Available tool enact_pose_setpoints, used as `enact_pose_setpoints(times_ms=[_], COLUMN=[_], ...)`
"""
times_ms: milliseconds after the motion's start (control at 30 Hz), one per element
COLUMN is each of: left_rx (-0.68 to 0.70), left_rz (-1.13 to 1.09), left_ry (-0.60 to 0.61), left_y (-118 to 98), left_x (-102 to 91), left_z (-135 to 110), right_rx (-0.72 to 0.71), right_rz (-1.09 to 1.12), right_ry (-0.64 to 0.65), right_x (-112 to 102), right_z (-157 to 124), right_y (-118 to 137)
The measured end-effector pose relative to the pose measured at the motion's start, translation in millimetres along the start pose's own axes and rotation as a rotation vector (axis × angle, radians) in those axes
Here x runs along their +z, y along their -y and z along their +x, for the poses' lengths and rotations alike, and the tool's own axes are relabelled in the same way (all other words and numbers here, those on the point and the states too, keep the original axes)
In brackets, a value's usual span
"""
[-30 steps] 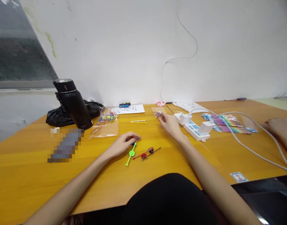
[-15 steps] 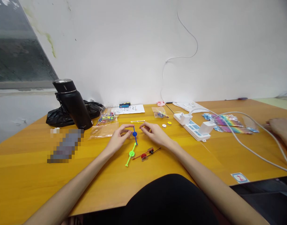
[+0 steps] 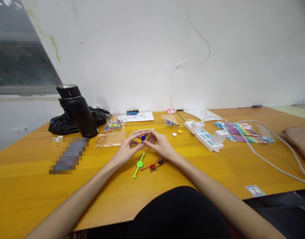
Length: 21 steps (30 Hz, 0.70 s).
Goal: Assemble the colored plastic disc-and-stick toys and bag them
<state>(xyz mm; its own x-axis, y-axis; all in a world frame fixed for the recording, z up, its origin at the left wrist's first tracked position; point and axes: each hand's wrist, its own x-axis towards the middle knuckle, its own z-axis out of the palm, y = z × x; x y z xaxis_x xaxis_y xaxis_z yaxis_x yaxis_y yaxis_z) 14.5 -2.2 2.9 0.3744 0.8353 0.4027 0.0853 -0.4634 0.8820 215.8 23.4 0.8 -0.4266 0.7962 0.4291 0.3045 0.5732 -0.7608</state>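
Note:
A blue arrow spinner with a round hub is held between my two hands above the table. My left hand is closed on its left side, thumb and fingers curled towards it. From the other side my right hand is closed on it too; the fingertips of both hands nearly meet and hide the spinner's ends. Nearer to me lies a green arrow spinner. Beside it are a red arrow spinner and a black arrow spinner, crossing. A white arrow lies just behind my fingers, partly hidden.
A black bottle stands at left, near a blurred-out flat object. Plastic bags of coloured parts lie farther back. To the right are white and yellow discs, a power strip with cables, coloured packs and another person's hand.
My hands have come together around the blue spinner, my right hand moving left onto it. The spinner has shifted slightly up, away from the green one.

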Motion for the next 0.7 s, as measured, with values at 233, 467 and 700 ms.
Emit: enact_pose_setpoints(times_ms=[233, 467, 700], left_rx=[-0.030, -0.121, -0.173], left_rz=[-0.153, -0.344, -0.346], left_ry=[0.046, 0.073, -0.035], left_y=[-2, -8, 4], left_x=[2.1, 6.2, 5.2], left_z=[0, -2, -1], right_rx=[-0.012, -0.049, -0.004], right_rz=[0.021, -0.128, 0.022], right_ry=[-0.081, -0.116, -0.089], right_x=[3, 0, 0], right_z=[-1, -2, 0], right_y=[2, 4, 2])
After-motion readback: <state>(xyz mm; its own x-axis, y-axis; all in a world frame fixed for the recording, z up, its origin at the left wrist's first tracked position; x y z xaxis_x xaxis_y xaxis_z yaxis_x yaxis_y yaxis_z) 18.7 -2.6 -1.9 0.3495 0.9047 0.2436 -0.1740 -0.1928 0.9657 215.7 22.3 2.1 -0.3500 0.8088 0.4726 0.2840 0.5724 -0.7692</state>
